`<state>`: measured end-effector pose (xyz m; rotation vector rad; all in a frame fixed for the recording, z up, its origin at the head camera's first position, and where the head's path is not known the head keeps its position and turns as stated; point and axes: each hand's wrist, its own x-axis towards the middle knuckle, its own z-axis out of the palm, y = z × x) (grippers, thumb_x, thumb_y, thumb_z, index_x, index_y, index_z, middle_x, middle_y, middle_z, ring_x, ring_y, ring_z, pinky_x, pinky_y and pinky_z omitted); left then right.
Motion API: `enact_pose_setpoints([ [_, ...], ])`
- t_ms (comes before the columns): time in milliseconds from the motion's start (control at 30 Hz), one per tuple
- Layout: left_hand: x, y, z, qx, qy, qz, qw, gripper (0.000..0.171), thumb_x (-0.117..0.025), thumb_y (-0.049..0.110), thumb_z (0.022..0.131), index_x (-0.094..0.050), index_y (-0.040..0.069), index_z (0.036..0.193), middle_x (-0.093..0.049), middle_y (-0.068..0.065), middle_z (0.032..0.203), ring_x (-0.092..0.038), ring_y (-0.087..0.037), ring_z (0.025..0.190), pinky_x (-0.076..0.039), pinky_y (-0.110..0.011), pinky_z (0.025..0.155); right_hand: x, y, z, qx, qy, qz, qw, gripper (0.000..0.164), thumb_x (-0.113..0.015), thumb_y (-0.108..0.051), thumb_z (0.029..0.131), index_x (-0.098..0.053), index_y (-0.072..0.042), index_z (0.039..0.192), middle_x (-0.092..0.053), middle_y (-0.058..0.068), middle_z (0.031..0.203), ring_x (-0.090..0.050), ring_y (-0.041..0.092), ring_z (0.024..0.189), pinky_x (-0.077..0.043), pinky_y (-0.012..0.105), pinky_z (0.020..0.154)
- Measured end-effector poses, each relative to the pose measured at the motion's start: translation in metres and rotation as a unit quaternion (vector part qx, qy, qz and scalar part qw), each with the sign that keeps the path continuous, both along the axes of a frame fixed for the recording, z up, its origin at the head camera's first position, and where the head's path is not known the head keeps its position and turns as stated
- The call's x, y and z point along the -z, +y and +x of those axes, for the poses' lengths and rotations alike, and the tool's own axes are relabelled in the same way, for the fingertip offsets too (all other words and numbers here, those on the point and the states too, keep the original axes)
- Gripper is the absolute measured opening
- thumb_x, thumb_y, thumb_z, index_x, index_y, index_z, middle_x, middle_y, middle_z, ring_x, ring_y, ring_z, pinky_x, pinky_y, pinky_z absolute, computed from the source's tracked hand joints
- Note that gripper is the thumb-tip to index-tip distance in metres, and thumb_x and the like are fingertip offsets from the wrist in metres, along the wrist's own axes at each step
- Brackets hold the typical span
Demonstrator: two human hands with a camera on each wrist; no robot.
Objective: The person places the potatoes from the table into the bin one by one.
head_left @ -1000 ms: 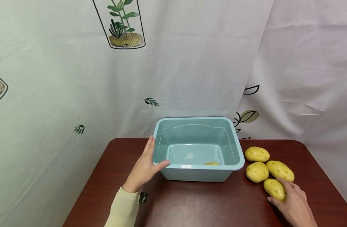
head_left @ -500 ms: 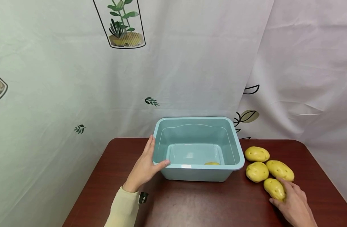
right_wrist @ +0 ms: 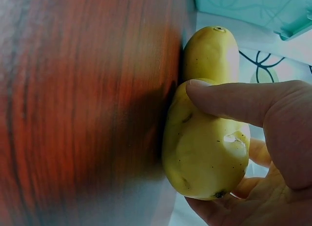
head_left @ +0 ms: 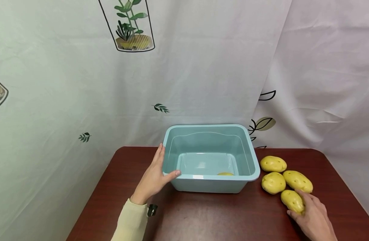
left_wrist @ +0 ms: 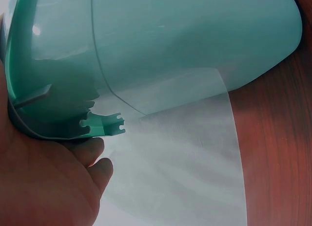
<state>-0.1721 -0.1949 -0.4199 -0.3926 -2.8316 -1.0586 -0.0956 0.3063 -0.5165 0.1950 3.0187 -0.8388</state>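
Note:
A light blue plastic basin (head_left: 208,185) stands near the table's back edge. My left hand (head_left: 151,180) holds its front left corner, the thumb over the front rim and the fingers along the left side. In the left wrist view, fingertips (left_wrist: 101,172) show below the basin's rim. At the right, my right hand (head_left: 314,214) grips the nearest yellow potato (head_left: 292,201), which lies on the table. The right wrist view has the thumb across this potato (right_wrist: 204,148) and fingers on its other side. Inside the basin, one potato (head_left: 225,174) is mostly hidden by the front wall.
Three more potatoes lie beside the held one: one behind (head_left: 273,164), a rounder potato (head_left: 273,183) at its left and a longer potato (head_left: 298,181) at its right. The dark red table (head_left: 208,217) ends at a pale printed curtain (head_left: 202,83).
My right thumb has moved slightly in against the nearest potato, and that potato has shifted a little to the right. The left hand and the basin have stayed in place.

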Motion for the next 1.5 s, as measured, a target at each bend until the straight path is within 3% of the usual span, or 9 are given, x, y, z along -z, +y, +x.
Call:
enact_pose_setpoints([
  [233,0.0006,-0.0004,0.0004,-0.002,-0.001,0.001,1.0,0.109,-0.07,0.061,0.086,-0.01,0.011,0.162,0.0,0.009,0.168,-0.029,-0.024,0.149,-0.037,-0.053,0.11,0.0005,-0.0007,0.0009,0.004,0.011,0.006,1.0,0.085,-0.083,-0.021,0.082,-0.035,0.011,0.145,-0.033,0.042,0.133,-0.032,0.06,0.118,-0.036,0.071,0.086],
  [567,0.0008,-0.0012,0.001,-0.003,-0.006,0.001,1.0,0.113,-0.066,0.07,0.084,-0.009,0.011,0.162,0.001,0.008,0.168,-0.027,-0.025,0.15,-0.037,-0.053,0.11,-0.0002,-0.0024,0.002,0.008,0.027,0.005,1.0,0.083,-0.084,-0.017,0.08,-0.038,0.011,0.143,-0.035,0.041,0.132,-0.036,0.059,0.117,-0.037,0.069,0.085],
  [1067,0.0009,-0.0013,0.001,0.0,-0.001,0.002,1.0,0.113,-0.067,0.068,0.085,-0.009,0.01,0.162,0.0,0.006,0.168,-0.027,-0.028,0.149,-0.038,-0.055,0.109,-0.0043,-0.0047,0.0035,0.011,0.018,-0.001,1.0,0.084,-0.084,-0.021,0.081,-0.038,0.009,0.145,-0.034,0.04,0.134,-0.034,0.058,0.119,-0.037,0.07,0.086],
  [1500,0.0002,-0.0002,0.0001,0.002,-0.001,0.004,1.0,0.113,-0.067,0.068,0.085,-0.009,0.011,0.162,0.0,0.007,0.168,-0.027,-0.027,0.149,-0.038,-0.054,0.109,-0.0043,-0.0058,0.0041,0.006,0.053,0.003,0.999,0.081,-0.085,-0.016,0.078,-0.042,0.009,0.142,-0.039,0.038,0.132,-0.039,0.056,0.117,-0.038,0.066,0.086],
])
